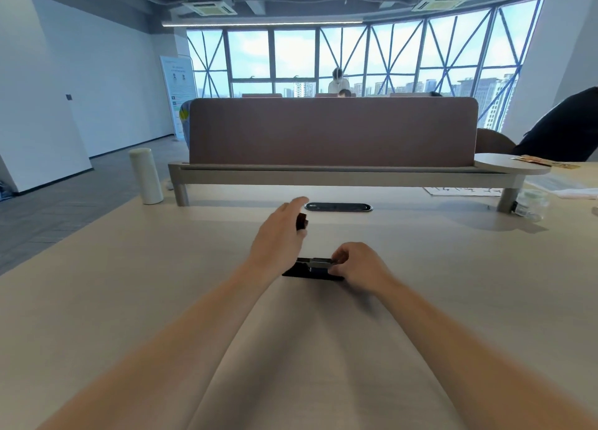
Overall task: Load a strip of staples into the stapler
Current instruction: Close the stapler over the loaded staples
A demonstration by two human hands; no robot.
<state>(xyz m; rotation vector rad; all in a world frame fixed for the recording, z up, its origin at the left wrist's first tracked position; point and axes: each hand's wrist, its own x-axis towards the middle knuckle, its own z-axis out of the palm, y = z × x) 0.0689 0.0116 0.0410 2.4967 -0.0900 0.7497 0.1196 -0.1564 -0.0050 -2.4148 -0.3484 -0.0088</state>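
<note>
Near the middle of the frame, on the pale counter (129, 300), lay the stapler (312, 269), its black base flat and the metal magazine channel showing on top. My right hand (354, 266) had its grip pinched closed at the right end of that channel; I judged it was feeding in the staple strip, though the strip itself was too small and blurred to make out. My left hand (280, 235) hovered just above and to the left, fingers spread and grip open, with a dark part (301, 220) behind it, probably the stapler's lifted top. To do this step well I would keep the base pressed flat, hold the top back, and slide the strip straight along the channel, legs down. At the left, a white cylindrical bottle (145, 175) stood capped, contents hidden. At the right edge a clear jar (530, 203) sat, contents unclear.
</note>
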